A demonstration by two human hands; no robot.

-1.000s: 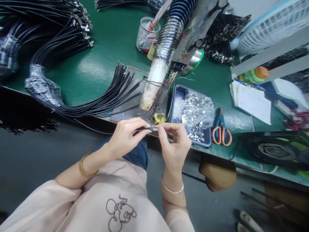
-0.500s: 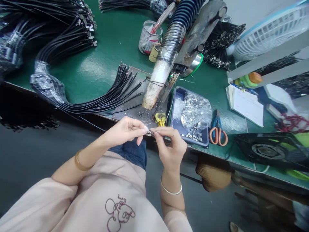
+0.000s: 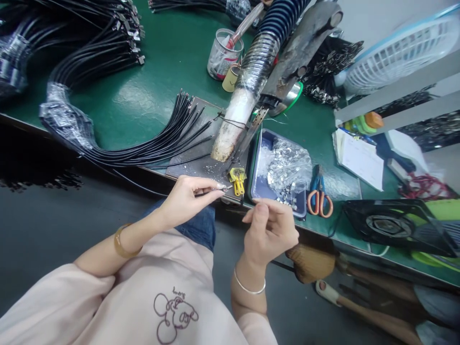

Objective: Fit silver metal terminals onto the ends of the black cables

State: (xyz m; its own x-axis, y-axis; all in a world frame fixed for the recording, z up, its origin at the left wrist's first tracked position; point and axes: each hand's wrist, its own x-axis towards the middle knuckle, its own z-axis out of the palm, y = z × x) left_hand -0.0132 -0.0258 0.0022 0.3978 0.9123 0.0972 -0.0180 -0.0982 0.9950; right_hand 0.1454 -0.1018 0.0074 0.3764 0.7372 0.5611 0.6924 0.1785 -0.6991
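Note:
My left hand is closed, pinching the end of a black cable between thumb and fingers. A small metal connector sticks out past its fingertips, over the bench's front edge. The cable runs back left, below the bundle of black cables lying on the bench. My right hand is apart from the left, in front of the blue tray. Its fingers are loosely curled and apart, and I see nothing in them. The tray holds small metal pieces and a clear plastic bag.
A yellow tool lies on the grey plate, under a hose with a white nozzle. Pliers with orange handles are right of the tray. Farther right lie a notebook and a black fan. A person's foot shows below.
My right hand has let go of the connector and moved right, toward the tray's front. The left hand stays in place, still pinching the cable end.

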